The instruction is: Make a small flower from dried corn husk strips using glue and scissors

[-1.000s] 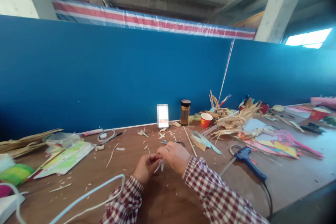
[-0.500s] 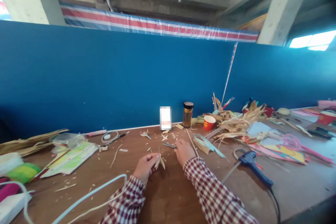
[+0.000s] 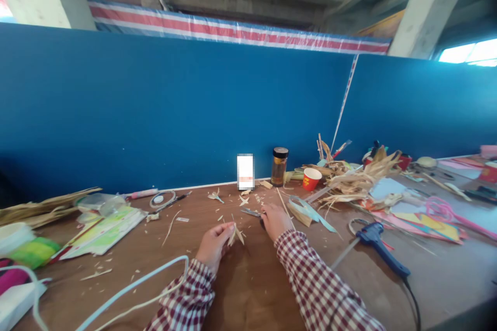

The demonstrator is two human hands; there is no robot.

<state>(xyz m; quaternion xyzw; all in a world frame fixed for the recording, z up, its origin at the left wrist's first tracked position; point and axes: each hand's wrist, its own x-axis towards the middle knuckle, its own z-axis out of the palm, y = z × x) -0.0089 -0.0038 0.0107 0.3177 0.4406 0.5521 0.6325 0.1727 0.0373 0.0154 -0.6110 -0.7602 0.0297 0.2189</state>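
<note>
Pinched between the thumb and fingers of my left hand (image 3: 214, 245) is a small piece of pale corn husk (image 3: 237, 237), its pointed strips fanning to the right. My right hand (image 3: 275, 221) is closed around a pair of scissors (image 3: 251, 212) low over the table. The metal blades point left, and the dark handles are mostly hidden under my fingers. Husk scraps (image 3: 244, 200) lie just beyond both hands. A small husk flower shape (image 3: 216, 196) with a bluish stem rests farther back on the left.
A blue glue gun (image 3: 382, 248) lies to the right, before a heap of dried husks (image 3: 361, 178). A red paper cup (image 3: 311, 179) and a lidded jar (image 3: 279, 166) stand at the back. A pale cable (image 3: 135, 284) loops over my left forearm. Green-printed paper (image 3: 106, 232) lies left.
The view has shifted slightly, so the right-side things sit farther right. Both hands keep nearly the same places and holds; the scissors remain in my right hand.
</note>
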